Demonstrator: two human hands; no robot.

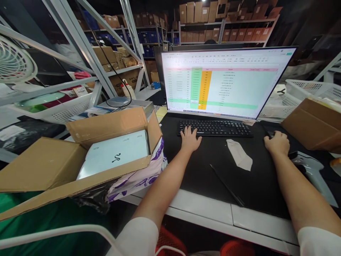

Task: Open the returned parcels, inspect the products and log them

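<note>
My left hand (pixel 190 138) rests on the left end of a black keyboard (pixel 221 127), its fingers spread over the keys. Over to the right, my right hand (pixel 278 143) is curved around a dark computer mouse (pixel 271 134), which it mostly covers. Behind the keyboard stands a wide monitor (pixel 239 81) showing a spreadsheet with green and orange columns. Between my arms lie a crumpled piece of paper (pixel 240 155) and a thin black pen-like stick (pixel 226 185) on the black desk mat (pixel 198 170).
Left of my arm, an open cardboard box (pixel 112 124) holds a white box (pixel 119 151) with a black logo. A grey handheld scanner (pixel 310 165) lies beside my right forearm. Another carton (pixel 315 122) and white baskets (pixel 311 89) stand at right; a fan (pixel 16 60) is at left.
</note>
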